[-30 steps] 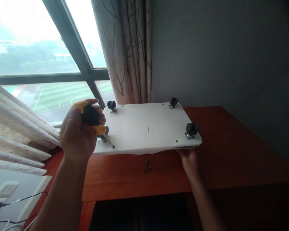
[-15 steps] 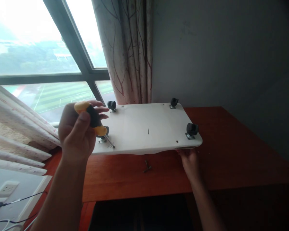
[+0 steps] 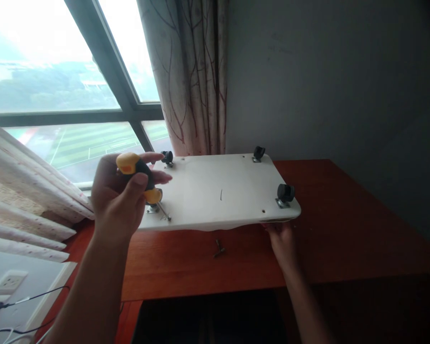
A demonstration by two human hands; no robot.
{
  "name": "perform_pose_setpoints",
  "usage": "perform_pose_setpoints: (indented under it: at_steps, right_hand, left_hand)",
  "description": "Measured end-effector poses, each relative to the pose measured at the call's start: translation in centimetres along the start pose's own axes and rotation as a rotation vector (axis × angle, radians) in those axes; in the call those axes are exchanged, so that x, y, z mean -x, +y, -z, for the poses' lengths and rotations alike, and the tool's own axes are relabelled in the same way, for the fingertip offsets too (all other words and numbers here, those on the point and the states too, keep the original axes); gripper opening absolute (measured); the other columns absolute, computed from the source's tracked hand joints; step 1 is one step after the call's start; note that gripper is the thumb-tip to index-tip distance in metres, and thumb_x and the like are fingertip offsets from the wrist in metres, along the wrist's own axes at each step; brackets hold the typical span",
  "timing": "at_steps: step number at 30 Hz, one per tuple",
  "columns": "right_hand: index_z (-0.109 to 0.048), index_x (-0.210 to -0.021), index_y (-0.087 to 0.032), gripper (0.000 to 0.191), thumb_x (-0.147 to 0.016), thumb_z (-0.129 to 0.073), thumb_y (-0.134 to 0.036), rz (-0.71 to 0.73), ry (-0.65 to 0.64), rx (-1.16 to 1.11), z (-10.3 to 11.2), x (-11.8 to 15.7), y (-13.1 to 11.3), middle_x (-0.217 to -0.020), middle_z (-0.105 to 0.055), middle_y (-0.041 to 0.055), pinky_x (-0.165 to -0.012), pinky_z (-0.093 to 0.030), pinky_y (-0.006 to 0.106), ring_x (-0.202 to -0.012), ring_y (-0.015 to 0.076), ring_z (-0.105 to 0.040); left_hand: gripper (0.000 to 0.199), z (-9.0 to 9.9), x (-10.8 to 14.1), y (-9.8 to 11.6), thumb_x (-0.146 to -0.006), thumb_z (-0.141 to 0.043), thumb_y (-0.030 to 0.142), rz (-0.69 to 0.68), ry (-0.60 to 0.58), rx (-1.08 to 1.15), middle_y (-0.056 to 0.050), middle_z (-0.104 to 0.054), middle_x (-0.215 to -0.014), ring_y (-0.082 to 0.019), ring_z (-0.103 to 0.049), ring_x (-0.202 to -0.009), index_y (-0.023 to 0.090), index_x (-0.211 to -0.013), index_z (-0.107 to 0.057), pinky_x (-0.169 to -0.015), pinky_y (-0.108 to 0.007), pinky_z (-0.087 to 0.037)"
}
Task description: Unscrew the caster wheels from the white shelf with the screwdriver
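Note:
My left hand (image 3: 120, 198) grips a yellow and black screwdriver (image 3: 152, 188), thumb pressed along the handle and some fingers stretched out. Its metal shaft slants down, and the tip meets a screw at the near left of a white board (image 3: 215, 181). Black casters (image 3: 285, 192) on metal plates stand up from the board's corners; the near left one is partly behind the screwdriver. At the near right edge, my right hand (image 3: 282, 236) holds the board from below, its fingertips hidden underneath.
Several loose screws (image 3: 219, 249) lie on the red-brown wooden table (image 3: 186, 267) before the board. A window (image 3: 75, 143) and curtains (image 3: 197, 81) stand at the left and back. A wall socket (image 3: 11, 283) with cables is at lower left. A dark surface (image 3: 211, 320) lies in front.
My left hand has turned the screwdriver's handle and shifted slightly right, with its fingers spread differently. The tip stays at the same screw. My right hand and the board have not moved visibly.

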State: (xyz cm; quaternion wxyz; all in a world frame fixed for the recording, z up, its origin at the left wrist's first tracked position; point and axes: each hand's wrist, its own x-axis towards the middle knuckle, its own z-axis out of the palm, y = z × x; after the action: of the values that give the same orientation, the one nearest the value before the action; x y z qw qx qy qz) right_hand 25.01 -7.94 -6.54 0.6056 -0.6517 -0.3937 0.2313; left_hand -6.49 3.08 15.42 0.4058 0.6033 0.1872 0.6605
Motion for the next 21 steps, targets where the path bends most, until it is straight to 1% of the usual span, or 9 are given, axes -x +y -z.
perform_pose_setpoints:
  at_steps: [2, 3, 5, 7, 11, 13, 16, 19, 21]
  right_hand:
    - [-0.059, -0.112, -0.022, 0.041, -0.08, -0.068, -0.045, -0.032, -0.01, -0.026, 0.0, 0.0, -0.1, -0.097, -0.075, 0.0091, -0.084, -0.053, 0.044, -0.092, 0.0297, -0.07]
    - [-0.059, -0.111, -0.022, 0.039, -0.081, -0.068, -0.045, -0.038, -0.012, -0.032, 0.0, 0.1, -0.2, -0.097, -0.075, 0.009, -0.084, -0.053, 0.044, -0.091, 0.0296, -0.071]
    - [-0.06, -0.109, -0.023, 0.036, -0.081, -0.068, -0.044, -0.041, -0.015, -0.032, -0.1, 0.1, -0.4, -0.096, -0.075, 0.009, -0.084, -0.053, 0.044, -0.09, 0.0293, -0.071]
    - [-0.059, -0.109, -0.023, 0.036, -0.081, -0.068, -0.043, -0.038, -0.009, -0.035, -0.1, 0.1, -0.5, -0.095, -0.075, 0.009, -0.084, -0.054, 0.045, -0.089, 0.0293, -0.071]
    - [-0.058, -0.111, -0.022, 0.038, -0.081, -0.068, -0.044, -0.035, 0.002, -0.042, -0.1, 0.1, -0.5, -0.094, -0.075, 0.0091, -0.083, -0.054, 0.045, -0.089, 0.0293, -0.071]
    - [-0.058, -0.111, -0.022, 0.037, -0.081, -0.067, -0.044, -0.032, 0.002, -0.036, -0.1, 0.1, -0.4, -0.094, -0.075, 0.0094, -0.083, -0.054, 0.045, -0.089, 0.0292, -0.071]
    - [-0.059, -0.111, -0.022, 0.038, -0.082, -0.067, -0.045, -0.018, -0.001, -0.032, -0.1, 0.1, -0.1, -0.095, -0.075, 0.0093, -0.082, -0.055, 0.045, -0.089, 0.029, -0.07]
    - [-0.059, -0.109, -0.022, 0.037, -0.081, -0.068, -0.044, -0.023, -0.005, -0.036, -0.1, 0.1, 0.0, -0.095, -0.075, 0.0093, -0.081, -0.055, 0.044, -0.09, 0.029, -0.07]
    - [-0.06, -0.106, -0.022, 0.034, -0.08, -0.068, -0.044, -0.033, -0.004, -0.03, 0.0, 0.1, -0.1, -0.095, -0.075, 0.0094, -0.082, -0.054, 0.043, -0.09, 0.029, -0.07]
  left_hand:
    - [0.027, 0.1, -0.2, -0.1, -0.08, -0.076, 0.023, -0.001, -0.011, 0.018, -0.007, -0.071, -0.091, -0.015, -0.061, -0.056, 0.022, -0.099, -0.058, -0.052, -0.028, -0.052]
    - [0.029, 0.2, -0.3, -0.2, -0.08, -0.076, 0.028, 0.011, -0.01, 0.038, -0.006, -0.069, -0.084, -0.013, -0.058, -0.054, 0.021, -0.102, -0.06, -0.051, -0.027, -0.05]
    - [0.039, 0.4, -0.4, -0.1, -0.082, -0.073, 0.042, 0.061, 0.005, 0.092, -0.007, -0.065, -0.081, -0.014, -0.058, -0.059, 0.014, -0.108, -0.064, -0.053, -0.027, -0.051]
    - [0.044, 0.6, -0.5, 0.1, -0.085, -0.066, 0.048, 0.101, 0.036, 0.125, -0.01, -0.065, -0.086, -0.016, -0.061, -0.068, 0.011, -0.108, -0.068, -0.059, -0.029, -0.054]
    - [0.026, 0.8, -0.4, 0.6, -0.078, -0.075, 0.028, 0.056, 0.092, 0.037, -0.01, -0.07, -0.097, -0.019, -0.069, -0.074, 0.016, -0.1, -0.067, -0.071, -0.034, -0.059]
    - [0.031, 0.8, -0.4, 0.7, -0.072, -0.08, 0.02, 0.044, 0.101, -0.006, -0.01, -0.073, -0.097, -0.02, -0.07, -0.068, 0.018, -0.097, -0.061, -0.067, -0.036, -0.06]
    - [0.04, 0.8, -0.4, 0.8, -0.066, -0.084, 0.016, 0.069, 0.103, -0.009, -0.01, -0.074, -0.086, -0.016, -0.063, -0.058, 0.018, -0.097, -0.057, -0.056, -0.031, -0.055]
    - [0.051, 0.9, -0.5, 1.0, -0.07, -0.083, 0.031, 0.146, 0.101, 0.066, -0.008, -0.068, -0.083, -0.014, -0.058, -0.065, 0.014, -0.113, -0.063, -0.058, -0.027, -0.053]
    - [0.057, 1.1, -0.5, 1.0, -0.077, -0.073, 0.046, 0.209, 0.08, 0.134, -0.01, -0.065, -0.088, -0.015, -0.057, -0.071, 0.012, -0.121, -0.064, -0.061, -0.028, -0.055]
